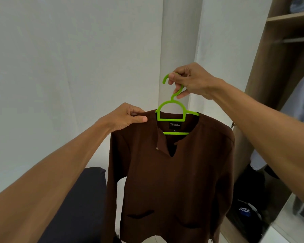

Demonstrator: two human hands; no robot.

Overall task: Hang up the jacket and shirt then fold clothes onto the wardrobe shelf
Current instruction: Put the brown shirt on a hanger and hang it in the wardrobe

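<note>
Hanging shirt (170,172) below right hand (191,81).

Two hands are showing: the left hand (128,116) at nine o'clock of one green hanger (171,118), the right hand (191,79) at its one o'clock — and one brown shirt (170,181) is hanging at six.

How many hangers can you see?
1: the green hanger, held by its hook in the right hand, with the brown shirt on it. The left hand pinches the shirt's shoulder. More may hide inside the wardrobe.
</note>
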